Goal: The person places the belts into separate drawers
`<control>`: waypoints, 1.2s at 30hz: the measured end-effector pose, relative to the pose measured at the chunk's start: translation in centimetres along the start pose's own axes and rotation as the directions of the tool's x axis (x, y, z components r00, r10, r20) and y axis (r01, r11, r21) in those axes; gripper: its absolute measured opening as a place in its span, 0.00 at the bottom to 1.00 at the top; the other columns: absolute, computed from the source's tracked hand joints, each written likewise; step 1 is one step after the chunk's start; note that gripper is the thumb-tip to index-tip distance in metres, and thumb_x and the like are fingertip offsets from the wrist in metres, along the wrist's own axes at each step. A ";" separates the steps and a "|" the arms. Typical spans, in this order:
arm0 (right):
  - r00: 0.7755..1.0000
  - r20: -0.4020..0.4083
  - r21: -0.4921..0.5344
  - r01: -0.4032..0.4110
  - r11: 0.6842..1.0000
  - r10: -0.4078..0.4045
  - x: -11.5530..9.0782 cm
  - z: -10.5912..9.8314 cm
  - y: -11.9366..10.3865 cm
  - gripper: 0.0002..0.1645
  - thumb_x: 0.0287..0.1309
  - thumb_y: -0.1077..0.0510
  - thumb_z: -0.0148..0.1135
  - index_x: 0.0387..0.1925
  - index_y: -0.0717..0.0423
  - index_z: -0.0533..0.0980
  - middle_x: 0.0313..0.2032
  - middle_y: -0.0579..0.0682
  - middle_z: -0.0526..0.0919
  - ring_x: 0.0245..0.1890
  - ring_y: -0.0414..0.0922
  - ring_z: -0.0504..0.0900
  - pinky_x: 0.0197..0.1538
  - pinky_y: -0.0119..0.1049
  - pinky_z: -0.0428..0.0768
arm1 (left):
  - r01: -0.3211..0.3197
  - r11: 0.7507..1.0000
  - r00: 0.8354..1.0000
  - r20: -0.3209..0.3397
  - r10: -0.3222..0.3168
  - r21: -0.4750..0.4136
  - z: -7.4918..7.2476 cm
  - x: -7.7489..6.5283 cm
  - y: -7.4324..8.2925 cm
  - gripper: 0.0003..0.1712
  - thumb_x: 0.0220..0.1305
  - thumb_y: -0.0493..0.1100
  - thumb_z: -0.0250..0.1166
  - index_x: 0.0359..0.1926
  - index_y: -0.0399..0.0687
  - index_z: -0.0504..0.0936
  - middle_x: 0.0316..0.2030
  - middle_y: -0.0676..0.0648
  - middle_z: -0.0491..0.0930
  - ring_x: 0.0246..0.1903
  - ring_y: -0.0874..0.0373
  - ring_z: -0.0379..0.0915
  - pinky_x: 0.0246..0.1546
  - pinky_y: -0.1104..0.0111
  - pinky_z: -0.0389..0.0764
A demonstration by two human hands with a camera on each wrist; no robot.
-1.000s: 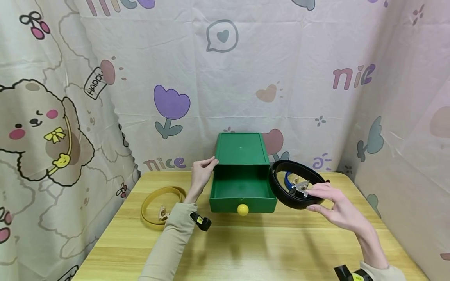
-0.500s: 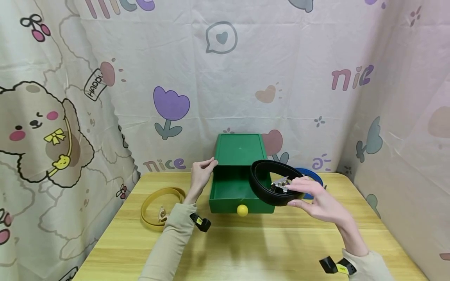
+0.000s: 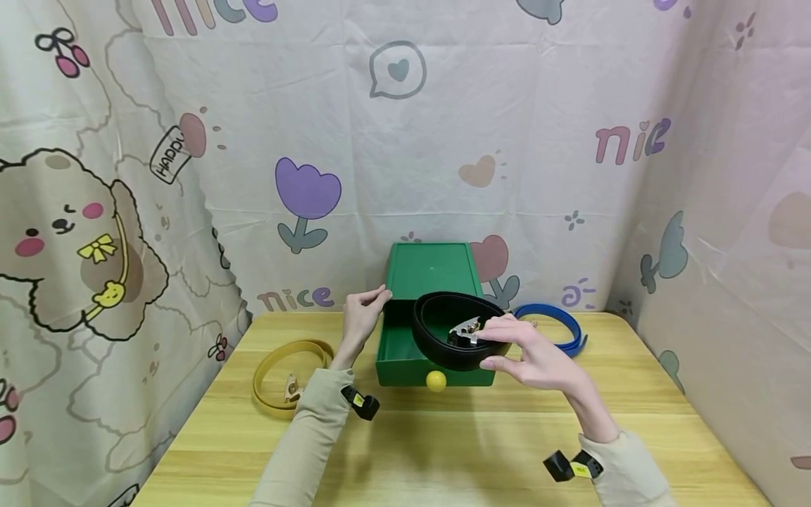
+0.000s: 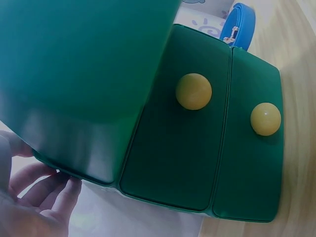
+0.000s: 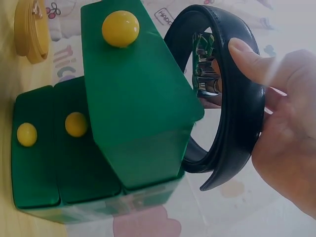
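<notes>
A coiled black belt [image 3: 440,350] with a silver buckle [image 3: 467,331] hangs tilted over the pulled-out top drawer [image 3: 405,373] of a green drawer cabinet [image 3: 433,271]. My right hand [image 3: 529,352] pinches the coil's right side, thumb outside and fingers inside near the buckle; the right wrist view shows the thumb on the belt's outer face. At the cabinet's upper left front edge, my left hand [image 3: 364,320] grips with bent fingers. Two lower drawers with yellow knobs [image 4: 193,91] are closed in the left wrist view. The belt covers part of the drawer's inside.
A coiled yellow belt [image 3: 260,380] lies on the wooden table [image 3: 443,451] to the left, beside my left forearm. Right of the cabinet lies a coiled blue belt [image 3: 573,336]. A printed cloth [image 3: 405,155] hangs behind and at both sides.
My right hand has carried the black belt leftward, from beside the cabinet to over the open drawer, uncovering the blue belt. The left hand stays at the cabinet's edge.
</notes>
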State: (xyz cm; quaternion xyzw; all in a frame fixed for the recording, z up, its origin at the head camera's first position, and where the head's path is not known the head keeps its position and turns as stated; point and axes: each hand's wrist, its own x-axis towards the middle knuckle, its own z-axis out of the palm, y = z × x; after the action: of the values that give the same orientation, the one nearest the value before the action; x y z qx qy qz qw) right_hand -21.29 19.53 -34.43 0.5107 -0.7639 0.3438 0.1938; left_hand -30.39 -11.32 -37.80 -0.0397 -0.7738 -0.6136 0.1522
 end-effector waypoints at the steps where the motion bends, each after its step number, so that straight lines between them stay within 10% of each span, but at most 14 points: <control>1: 1.000 0.005 0.002 0.005 1.000 -0.005 0.2 0.1 0.0 0.22 0.49 0.70 0.73 0.49 0.59 0.83 0.36 0.45 0.82 0.41 0.39 0.74 0.48 0.35 0.72 | 0.000 1.000 1.000 0.002 0.000 -0.001 0.0 0.0 0.0 0.20 0.67 0.45 0.66 0.56 0.40 0.85 0.59 0.43 0.82 0.61 0.47 0.78 0.61 0.52 0.79; 16: 0.995 0.097 -0.001 -0.024 1.000 0.024 2.1 1.2 0.3 0.16 0.56 0.66 0.70 0.48 0.56 0.84 0.28 0.45 0.75 0.35 0.39 0.71 0.48 0.34 0.69 | 0.012 1.000 1.000 0.000 -0.012 -0.020 0.0 0.1 0.0 0.20 0.66 0.45 0.66 0.54 0.38 0.85 0.59 0.43 0.82 0.62 0.47 0.77 0.63 0.53 0.78; 21: 0.987 0.135 -0.040 -0.079 0.996 0.084 2.5 1.3 0.3 0.18 0.57 0.63 0.70 0.50 0.60 0.84 0.36 0.50 0.85 0.42 0.46 0.81 0.63 0.41 0.75 | 0.014 1.000 1.000 0.000 -0.014 -0.017 0.0 0.1 0.1 0.20 0.67 0.45 0.66 0.54 0.38 0.85 0.59 0.43 0.82 0.62 0.47 0.78 0.62 0.53 0.78; 36: 0.962 0.204 -0.059 -0.172 0.983 0.180 3.6 1.3 -0.3 0.20 0.59 0.61 0.69 0.54 0.61 0.83 0.49 0.53 0.87 0.54 0.53 0.80 0.58 0.51 0.76 | 0.016 1.000 1.000 -0.017 -0.016 -0.018 0.1 0.1 0.1 0.20 0.65 0.45 0.67 0.53 0.38 0.86 0.57 0.42 0.83 0.62 0.48 0.78 0.64 0.54 0.77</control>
State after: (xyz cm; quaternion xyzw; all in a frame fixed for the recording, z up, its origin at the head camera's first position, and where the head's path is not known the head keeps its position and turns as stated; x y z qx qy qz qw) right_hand -22.43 16.20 -32.94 0.4699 -0.8291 0.2888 0.0916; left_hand -30.52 -11.21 -37.67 -0.0298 -0.7672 -0.6220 0.1535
